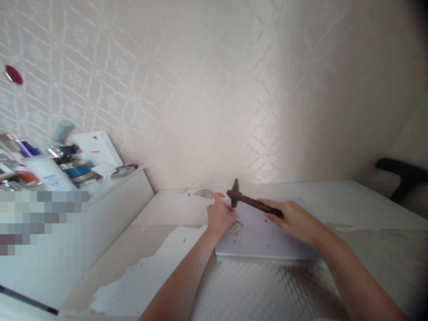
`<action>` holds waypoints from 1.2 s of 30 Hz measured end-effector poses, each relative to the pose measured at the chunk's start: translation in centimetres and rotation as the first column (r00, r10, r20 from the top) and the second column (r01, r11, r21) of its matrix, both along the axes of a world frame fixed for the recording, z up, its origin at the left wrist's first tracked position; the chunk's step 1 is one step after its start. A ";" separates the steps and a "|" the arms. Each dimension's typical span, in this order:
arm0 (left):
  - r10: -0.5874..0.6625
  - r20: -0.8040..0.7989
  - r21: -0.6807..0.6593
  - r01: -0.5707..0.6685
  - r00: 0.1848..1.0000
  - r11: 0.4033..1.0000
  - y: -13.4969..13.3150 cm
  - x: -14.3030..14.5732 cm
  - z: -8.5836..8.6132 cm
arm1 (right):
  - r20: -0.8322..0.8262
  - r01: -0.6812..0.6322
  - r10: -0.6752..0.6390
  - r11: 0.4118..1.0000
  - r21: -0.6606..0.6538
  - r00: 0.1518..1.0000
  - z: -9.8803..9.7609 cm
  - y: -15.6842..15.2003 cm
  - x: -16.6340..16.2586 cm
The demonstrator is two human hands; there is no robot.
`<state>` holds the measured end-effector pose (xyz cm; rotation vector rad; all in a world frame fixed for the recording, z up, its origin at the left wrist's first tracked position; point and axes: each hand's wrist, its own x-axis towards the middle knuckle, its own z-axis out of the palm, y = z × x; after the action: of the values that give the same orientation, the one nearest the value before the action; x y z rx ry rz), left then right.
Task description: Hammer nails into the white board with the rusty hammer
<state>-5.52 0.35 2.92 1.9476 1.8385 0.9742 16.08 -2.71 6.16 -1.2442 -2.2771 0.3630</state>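
My right hand (294, 219) grips the wooden handle of a rusty old hammer (245, 200), whose dark head sits just above the far left part of a white board (267, 243) lying flat on the table. My left hand (219, 216) rests on the board's far left corner, fingers pinched together right under the hammer head; whatever they hold is too small to make out. A small drawn mark (236, 228) shows on the board beside my left hand, and a few tiny dark dots are scattered across its surface.
The worn white table (160, 249) has peeling, patchy paint and meets a patterned wall. At left a lower white cabinet (127, 187) carries bottles, jars and a white box (96, 149). A dark chair arm (401, 171) shows at the right edge.
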 end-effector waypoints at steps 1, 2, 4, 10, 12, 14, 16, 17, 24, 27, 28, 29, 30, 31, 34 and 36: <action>-0.001 -0.003 0.001 0.001 1.000 1.000 0.0 0.0 0.0 | -0.003 0.004 -0.004 1.000 -0.004 1.000 0.0 0.0 0.0; 0.000 -0.006 0.001 0.000 1.000 1.000 0.0 0.0 0.0 | -0.007 0.003 -0.003 1.000 -0.008 1.000 0.0 0.1 0.1; 0.001 -0.007 0.002 -0.001 1.000 1.000 0.0 0.0 0.0 | -0.009 -0.016 0.016 1.000 -0.018 1.000 0.0 0.1 0.1; 0.000 -0.020 0.011 0.001 1.000 1.000 -0.1 0.1 0.1 | 0.006 0.008 -0.008 1.000 -0.004 1.000 -0.1 0.1 -0.1; -0.005 -0.021 0.008 0.005 1.000 1.000 -0.2 0.1 0.2 | 0.004 0.021 -0.021 1.000 -0.001 1.000 -0.1 0.1 -0.1; -0.012 -0.019 0.000 0.012 1.000 1.000 -0.2 0.1 0.3 | 0.015 0.012 -0.012 1.000 -0.010 1.000 -0.2 0.1 -0.1; -0.019 -0.022 -0.002 0.019 1.000 1.000 -0.2 0.1 0.3 | 0.029 0.007 -0.007 1.000 -0.014 1.000 -0.2 0.1 -0.1; -0.022 -0.025 0.000 0.022 0.999 1.000 -0.2 0.1 0.3 | 0.031 0.011 -0.010 1.000 -0.012 0.999 -0.2 0.2 0.0; -0.026 -0.038 0.008 0.026 0.999 1.000 -0.2 0.1 0.2 | 0.020 0.006 -0.006 1.000 -0.005 1.000 -0.1 0.1 0.0; -0.026 -0.029 0.018 0.027 0.999 0.999 -0.2 0.1 0.2 | 0.026 0.017 -0.017 1.000 0.002 1.000 -0.2 0.1 0.0; -0.028 -0.025 0.017 0.028 0.999 0.999 -0.2 0.1 0.3 | 0.026 0.019 -0.019 1.000 0.003 0.999 -0.2 0.1 0.0; -0.029 -0.023 0.015 0.029 0.999 0.999 -0.2 0.1 0.3 | 0.027 0.016 -0.016 1.000 0.003 1.000 -0.2 0.1 0.0; -0.029 -0.022 0.012 0.029 0.999 1.000 -0.3 0.1 0.4 | 0.029 0.012 -0.012 1.000 0.001 1.000 -0.2 0.1 0.0; -0.029 -0.022 0.009 0.029 0.999 1.000 -0.3 0.1 0.4 | 0.030 0.009 -0.009 1.000 -0.002 1.000 -0.2 0.1 0.1; -0.022 -0.023 0.006 0.022 0.999 1.000 -0.4 0.2 0.5 | 0.018 0.012 -0.012 1.000 -0.003 1.000 -0.2 0.1 0.1; -0.025 -0.023 -0.001 0.025 0.999 1.000 -0.4 0.2 0.6 | 0.008 0.007 -0.007 1.000 -0.003 1.000 -0.2 0.1 0.1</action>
<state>-5.36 -0.06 3.49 1.9840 1.8220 0.9476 16.17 -2.63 5.94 -1.2566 -2.2790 0.3601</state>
